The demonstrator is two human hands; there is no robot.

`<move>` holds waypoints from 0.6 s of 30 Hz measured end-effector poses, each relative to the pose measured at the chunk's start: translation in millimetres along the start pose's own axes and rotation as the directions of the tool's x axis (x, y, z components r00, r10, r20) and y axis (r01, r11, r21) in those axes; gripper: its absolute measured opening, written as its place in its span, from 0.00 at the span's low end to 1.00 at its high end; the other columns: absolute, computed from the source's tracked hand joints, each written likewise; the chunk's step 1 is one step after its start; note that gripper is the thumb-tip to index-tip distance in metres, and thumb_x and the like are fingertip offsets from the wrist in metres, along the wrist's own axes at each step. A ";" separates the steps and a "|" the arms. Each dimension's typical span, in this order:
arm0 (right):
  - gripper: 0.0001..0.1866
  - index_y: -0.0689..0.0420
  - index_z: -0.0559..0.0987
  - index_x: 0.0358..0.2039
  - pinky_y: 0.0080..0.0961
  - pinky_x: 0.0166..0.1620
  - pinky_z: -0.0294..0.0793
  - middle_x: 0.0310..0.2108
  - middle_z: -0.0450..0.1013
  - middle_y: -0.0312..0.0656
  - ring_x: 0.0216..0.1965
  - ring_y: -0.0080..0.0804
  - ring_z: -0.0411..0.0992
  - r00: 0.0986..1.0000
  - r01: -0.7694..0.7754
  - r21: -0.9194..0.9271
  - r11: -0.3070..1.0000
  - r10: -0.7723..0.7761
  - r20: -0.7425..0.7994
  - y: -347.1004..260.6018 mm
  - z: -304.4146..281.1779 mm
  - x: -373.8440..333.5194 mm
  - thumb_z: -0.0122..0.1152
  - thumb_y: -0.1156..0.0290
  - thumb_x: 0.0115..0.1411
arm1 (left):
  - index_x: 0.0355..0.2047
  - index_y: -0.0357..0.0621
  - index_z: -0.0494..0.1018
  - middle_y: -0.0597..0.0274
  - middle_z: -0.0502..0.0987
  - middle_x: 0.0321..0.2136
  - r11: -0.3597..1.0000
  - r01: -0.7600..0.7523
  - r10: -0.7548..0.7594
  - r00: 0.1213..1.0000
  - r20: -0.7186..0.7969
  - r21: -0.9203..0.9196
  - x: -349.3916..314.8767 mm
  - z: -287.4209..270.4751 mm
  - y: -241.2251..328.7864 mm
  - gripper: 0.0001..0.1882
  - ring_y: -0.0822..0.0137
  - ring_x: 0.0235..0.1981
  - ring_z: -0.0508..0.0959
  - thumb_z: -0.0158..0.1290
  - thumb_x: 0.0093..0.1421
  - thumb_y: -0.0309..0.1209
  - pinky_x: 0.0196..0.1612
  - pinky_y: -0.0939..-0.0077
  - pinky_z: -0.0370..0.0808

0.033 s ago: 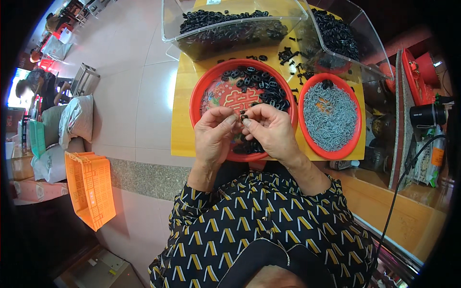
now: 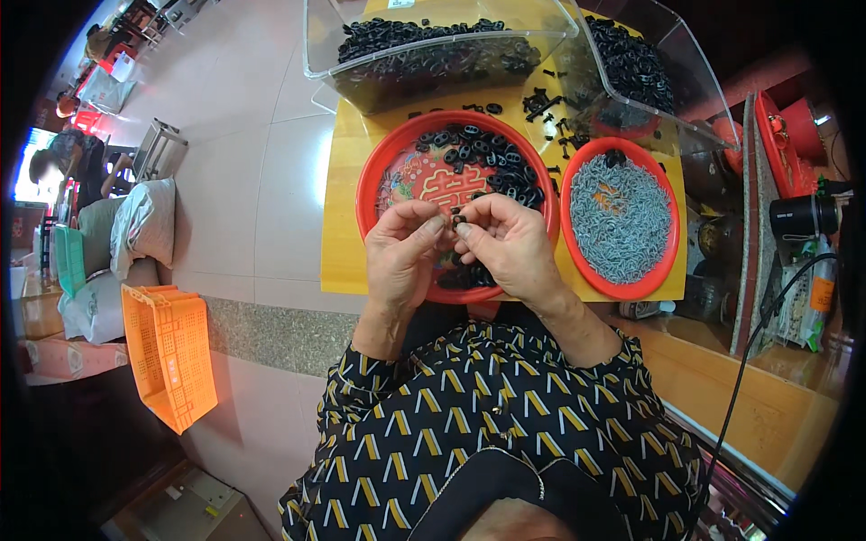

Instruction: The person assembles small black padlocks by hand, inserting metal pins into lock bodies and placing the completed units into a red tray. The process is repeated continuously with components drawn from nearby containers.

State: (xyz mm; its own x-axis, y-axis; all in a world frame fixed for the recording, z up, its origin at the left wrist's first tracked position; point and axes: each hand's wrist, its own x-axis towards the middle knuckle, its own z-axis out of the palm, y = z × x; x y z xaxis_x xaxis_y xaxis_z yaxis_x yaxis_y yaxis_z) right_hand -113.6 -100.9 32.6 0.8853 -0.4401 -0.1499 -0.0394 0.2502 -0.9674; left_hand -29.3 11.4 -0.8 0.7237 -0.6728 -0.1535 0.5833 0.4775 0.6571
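My left hand (image 2: 403,257) and my right hand (image 2: 516,251) meet over the near part of a round red tray (image 2: 368,185). Their thumbs and forefingers pinch a small black plastic part (image 2: 457,219) between them; the fingertips cover most of it. Beneath and beyond my hands, many black oval plastic pieces with holes (image 2: 514,180) lie along the tray's far and right sides. Right of this tray stands an oval red tray (image 2: 668,261) filled with small silvery metal pieces, apparently screws (image 2: 622,221). A black piece (image 2: 615,158) rests at its far end.
Clear plastic bins (image 2: 442,45) of black parts stand at the back of the yellow table (image 2: 341,234), with loose black pieces (image 2: 539,104) beside them. An orange crate (image 2: 171,356) is on the floor at left. A black cable (image 2: 756,334) hangs at right.
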 end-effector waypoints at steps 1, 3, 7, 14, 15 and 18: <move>0.04 0.64 0.71 0.31 0.11 0.27 0.72 0.26 0.69 0.36 0.25 0.17 0.69 1.000 -0.003 0.009 1.000 0.003 -0.004 0.2 0.7 -0.3 0.52 0.80 0.53 | 0.33 0.35 0.69 0.57 0.73 0.29 1.000 0.000 0.000 1.000 0.000 0.004 -0.2 0.5 -0.5 0.07 0.67 0.30 0.75 0.49 0.52 0.17 0.33 0.76 0.74; 0.05 0.64 0.70 0.32 0.11 0.27 0.72 0.26 0.69 0.36 0.25 0.17 0.69 1.000 -0.010 -0.002 1.000 0.010 -0.014 -2.1 2.4 -1.0 0.52 0.80 0.53 | 0.33 0.34 0.69 0.57 0.73 0.29 1.000 -0.007 0.007 1.000 0.006 0.009 -0.9 1.8 -0.8 0.07 0.67 0.29 0.75 0.49 0.52 0.17 0.32 0.77 0.74; 0.05 0.64 0.70 0.31 0.11 0.26 0.72 0.26 0.69 0.36 0.24 0.16 0.69 1.000 -0.016 -0.044 0.999 0.016 -0.010 -2.4 1.9 -1.0 0.52 0.81 0.53 | 0.33 0.34 0.69 0.58 0.73 0.29 0.999 -0.027 0.027 1.000 0.013 0.018 -1.4 2.6 -1.9 0.07 0.68 0.29 0.75 0.50 0.51 0.17 0.32 0.78 0.74; 0.04 0.63 0.71 0.29 0.14 0.25 0.72 0.23 0.69 0.34 0.22 0.16 0.69 0.999 0.011 -0.130 0.991 -0.016 -0.041 4.1 2.3 0.0 0.53 0.79 0.51 | 0.33 0.34 0.69 0.58 0.74 0.29 0.995 -0.061 0.057 0.997 0.047 0.074 -1.6 0.1 -3.3 0.08 0.69 0.29 0.75 0.51 0.50 0.17 0.33 0.78 0.74; 0.04 0.63 0.71 0.30 0.12 0.25 0.71 0.24 0.69 0.35 0.23 0.16 0.69 0.999 0.007 -0.145 0.989 -0.012 -0.031 4.3 1.6 0.1 0.53 0.80 0.52 | 0.33 0.34 0.69 0.58 0.74 0.29 0.994 -0.069 0.067 0.997 0.039 0.080 -1.8 0.5 -3.3 0.08 0.70 0.28 0.75 0.51 0.50 0.17 0.33 0.78 0.74; 0.04 0.63 0.71 0.30 0.11 0.25 0.71 0.25 0.69 0.35 0.23 0.16 0.69 1.000 0.006 -0.184 0.983 -0.009 -0.020 5.8 1.0 0.4 0.53 0.80 0.52 | 0.32 0.34 0.69 0.60 0.74 0.27 0.986 -0.100 0.098 0.995 0.027 0.131 -2.5 1.7 -3.7 0.08 0.72 0.28 0.75 0.52 0.50 0.18 0.33 0.80 0.74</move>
State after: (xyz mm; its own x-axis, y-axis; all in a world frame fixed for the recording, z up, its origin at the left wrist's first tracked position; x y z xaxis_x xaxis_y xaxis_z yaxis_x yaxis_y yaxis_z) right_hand -113.1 -98.8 27.1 0.8764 -0.4594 -0.1447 -0.1189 0.0847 -0.9893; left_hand -33.9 10.3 -1.6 0.7669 -0.6381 -0.0686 0.4544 0.4644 0.7601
